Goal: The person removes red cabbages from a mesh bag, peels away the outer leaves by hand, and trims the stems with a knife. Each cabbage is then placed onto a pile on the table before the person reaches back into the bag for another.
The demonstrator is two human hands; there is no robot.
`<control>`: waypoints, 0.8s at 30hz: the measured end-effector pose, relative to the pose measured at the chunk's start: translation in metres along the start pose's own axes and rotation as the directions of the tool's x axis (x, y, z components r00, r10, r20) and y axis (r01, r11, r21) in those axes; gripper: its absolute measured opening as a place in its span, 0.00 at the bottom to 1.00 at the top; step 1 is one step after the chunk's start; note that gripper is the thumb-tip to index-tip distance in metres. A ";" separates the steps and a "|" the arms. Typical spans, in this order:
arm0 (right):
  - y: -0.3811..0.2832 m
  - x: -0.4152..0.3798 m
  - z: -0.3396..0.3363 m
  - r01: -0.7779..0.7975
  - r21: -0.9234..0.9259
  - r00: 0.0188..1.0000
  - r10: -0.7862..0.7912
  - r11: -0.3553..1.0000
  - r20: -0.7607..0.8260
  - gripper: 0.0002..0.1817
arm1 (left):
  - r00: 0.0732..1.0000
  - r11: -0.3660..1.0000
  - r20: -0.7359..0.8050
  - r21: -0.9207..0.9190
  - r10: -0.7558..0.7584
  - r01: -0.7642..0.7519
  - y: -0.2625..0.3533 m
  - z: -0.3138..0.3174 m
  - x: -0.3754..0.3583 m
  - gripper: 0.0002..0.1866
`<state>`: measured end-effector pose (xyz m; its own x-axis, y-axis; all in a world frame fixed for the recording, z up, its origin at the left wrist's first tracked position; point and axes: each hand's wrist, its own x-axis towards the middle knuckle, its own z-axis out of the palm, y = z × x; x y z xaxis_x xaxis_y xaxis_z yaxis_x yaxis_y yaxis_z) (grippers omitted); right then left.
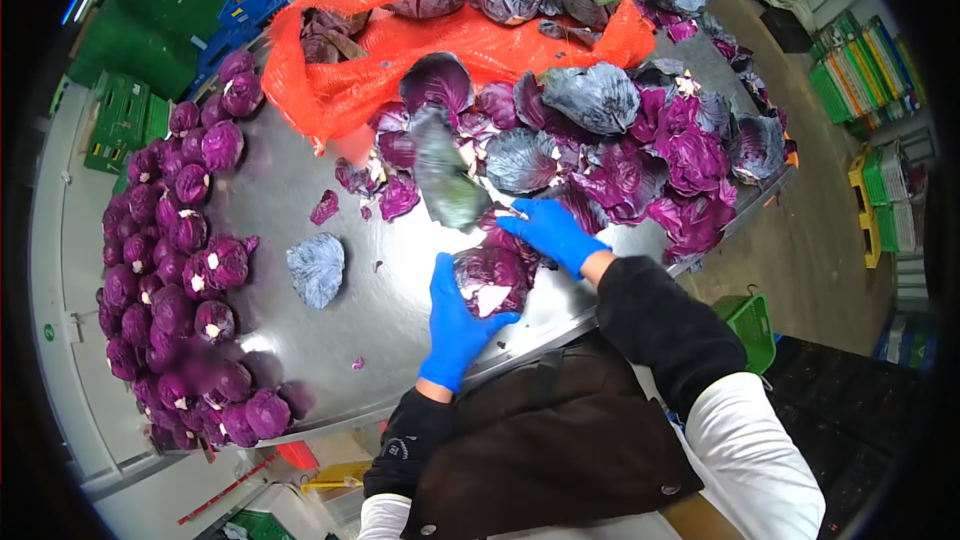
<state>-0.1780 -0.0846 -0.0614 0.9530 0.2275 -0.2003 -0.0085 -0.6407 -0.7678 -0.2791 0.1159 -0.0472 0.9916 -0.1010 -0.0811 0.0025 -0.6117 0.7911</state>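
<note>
A red cabbage (490,277) with a pale cut patch rests low over the steel table, close to my body. My left hand (456,328), in a blue glove, cups it from the left and below, thumb up along its side. On its upper right, my gloved right hand (556,233) has its fingers closed over the outer leaves; the fingertips are partly hidden. Just beyond the cabbage, a greenish-purple leaf (447,180) is smeared by motion. A heap of loose cabbage leaves (610,175) spreads behind and right of my hands.
Many trimmed red cabbages (170,280) crowd the table's left side. An open orange net sack (345,90) with untrimmed cabbages lies at the back. One bluish leaf (316,270) lies on the steel table (390,330). A green crate (750,330) stands on the floor, right.
</note>
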 end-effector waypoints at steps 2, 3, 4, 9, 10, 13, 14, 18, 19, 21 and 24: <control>-0.004 -0.002 0.006 -0.130 -0.083 0.991 0.128 0.988 -0.029 0.21 | 1.000 0.997 0.004 -0.075 -0.010 0.010 -0.009 -0.007 0.001 0.66; 0.014 -0.004 0.009 -0.133 -0.076 0.991 0.131 0.988 -0.029 0.21 | 0.999 0.989 0.033 -0.145 -0.017 0.022 -0.011 -0.011 -0.002 0.66; 0.047 -0.004 0.009 -0.195 0.010 0.968 0.194 0.981 -0.157 0.19 | 0.998 0.975 0.057 -0.219 -0.018 0.030 -0.014 -0.013 -0.002 0.66; 0.004 -0.014 -0.013 -0.052 -0.162 0.946 -0.003 0.985 -0.325 0.23 | 0.987 0.910 0.141 -0.394 -0.082 0.132 -0.022 -0.026 0.013 0.67; -0.027 -0.023 -0.015 0.152 -0.135 0.926 -0.189 0.979 -0.326 0.25 | 0.983 0.966 0.166 -0.255 0.083 -0.038 -0.018 -0.028 0.021 0.66; -0.036 -0.038 0.012 0.324 0.035 0.946 -0.324 0.945 0.005 0.30 | 0.966 0.948 0.194 -0.299 0.174 -0.111 -0.026 -0.016 0.017 0.65; -0.030 -0.038 0.016 0.321 0.035 0.947 -0.321 0.946 0.003 0.30 | 0.989 0.978 0.073 -0.174 0.129 -0.115 -0.032 -0.006 0.010 0.64; -0.037 -0.043 0.009 0.138 -0.033 0.990 -0.138 0.990 0.008 0.34 | 0.996 0.999 -0.087 -0.043 0.007 -0.011 -0.006 0.020 0.010 0.62; -0.046 -0.045 0.002 0.046 -0.160 0.998 -0.039 0.986 0.046 0.34 | 0.990 1.000 -0.143 0.013 -0.006 0.008 0.004 0.019 0.018 0.61; -0.057 -0.052 -0.002 0.105 -0.188 0.994 -0.101 0.977 0.028 0.33 | 0.995 0.987 -0.090 -0.158 -0.035 0.020 0.030 0.007 0.028 0.58; -0.061 -0.045 -0.004 -0.004 -0.427 0.991 0.061 0.904 0.119 0.28 | 0.996 0.998 -0.078 0.034 -0.044 0.047 0.028 0.018 0.027 0.59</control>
<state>-0.2193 -0.0589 -0.0032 0.9077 0.2741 -0.3176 0.1180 -0.8933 -0.4336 -0.2542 0.0819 -0.0383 0.9976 -0.0118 -0.0684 0.0449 -0.6424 0.7650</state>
